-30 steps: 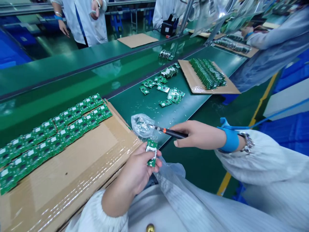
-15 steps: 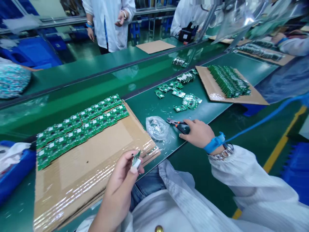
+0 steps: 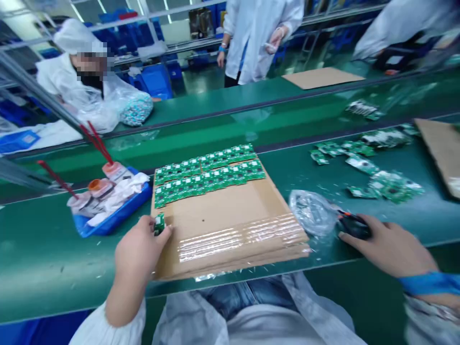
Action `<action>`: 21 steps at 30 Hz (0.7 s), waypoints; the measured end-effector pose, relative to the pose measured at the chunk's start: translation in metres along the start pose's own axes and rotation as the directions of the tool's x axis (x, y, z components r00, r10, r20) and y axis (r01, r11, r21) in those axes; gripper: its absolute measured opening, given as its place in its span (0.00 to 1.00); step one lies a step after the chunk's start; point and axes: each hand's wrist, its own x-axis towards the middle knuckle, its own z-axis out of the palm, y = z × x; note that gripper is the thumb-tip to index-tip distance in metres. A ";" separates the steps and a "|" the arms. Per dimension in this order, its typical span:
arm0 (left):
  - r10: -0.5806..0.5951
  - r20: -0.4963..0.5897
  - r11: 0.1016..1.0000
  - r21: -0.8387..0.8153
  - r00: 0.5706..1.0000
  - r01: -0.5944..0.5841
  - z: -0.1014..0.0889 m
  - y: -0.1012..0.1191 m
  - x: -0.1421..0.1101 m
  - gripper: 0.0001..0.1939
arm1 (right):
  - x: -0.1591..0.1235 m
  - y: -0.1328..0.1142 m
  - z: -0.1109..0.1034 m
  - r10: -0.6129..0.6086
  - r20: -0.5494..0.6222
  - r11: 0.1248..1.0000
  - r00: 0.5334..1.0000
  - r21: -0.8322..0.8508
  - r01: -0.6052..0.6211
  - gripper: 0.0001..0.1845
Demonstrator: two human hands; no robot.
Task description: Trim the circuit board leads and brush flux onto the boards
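Observation:
Between the thumb and fingers of my left hand [image 3: 138, 249] is a small green circuit board [image 3: 159, 224], at the left edge of a cardboard sheet [image 3: 223, 215]. Two rows of similar circuit boards [image 3: 208, 179] lie along the sheet's far side, just beyond that hand. On the right, my right hand [image 3: 390, 242] is closed around dark-handled cutting pliers [image 3: 354, 226], their jaws pointing left. The jaws lie close to a clear plastic bag [image 3: 312, 212] on the green table. Whether the jaws touch the bag I cannot tell.
Loose circuit boards [image 3: 391, 186] lie at the right, near another cardboard sheet [image 3: 440, 153]. A blue tray [image 3: 111, 223] with bottles and white cloth stands at the left. Beyond the green channel, one person [image 3: 84, 72] sits and another [image 3: 257, 38] stands.
My left hand has moved left with the circuit board, from the cardboard's near right part to its left edge. My right hand still holds the pliers beside the bag. The view has turned left.

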 end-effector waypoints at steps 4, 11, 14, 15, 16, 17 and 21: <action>0.042 0.033 0.997 0.059 0.999 -0.044 -0.002 -0.007 0.018 0.19 | 0.006 0.007 0.005 0.116 0.095 0.991 0.989 0.058 -0.122 0.23; 0.100 0.059 0.985 0.132 0.993 -0.107 0.006 -0.010 0.028 0.16 | 0.005 0.011 0.015 0.319 0.307 0.944 0.897 -0.188 -0.271 0.48; 0.112 0.048 0.982 0.145 0.993 -0.118 0.007 -0.008 0.029 0.17 | 0.006 0.014 0.017 0.347 0.351 0.936 0.869 -0.188 -0.298 0.48; 0.114 0.044 0.982 0.147 0.992 -0.120 0.007 -0.008 0.029 0.18 | 0.006 0.014 0.017 0.353 0.358 0.934 0.864 -0.182 -0.307 0.48; 0.115 0.041 0.982 0.149 0.993 -0.120 0.007 -0.008 0.029 0.19 | 0.006 0.014 0.017 0.358 0.362 0.933 0.861 -0.178 -0.313 0.48; 0.115 0.039 0.981 0.150 0.993 -0.120 0.007 -0.009 0.030 0.20 | 0.006 0.014 0.016 0.360 0.363 0.932 0.860 -0.174 -0.317 0.47; 0.123 0.054 0.983 0.128 0.991 -0.129 0.005 -0.016 0.027 0.24 | 0.008 0.012 0.013 0.365 0.362 0.931 0.858 -0.155 -0.330 0.47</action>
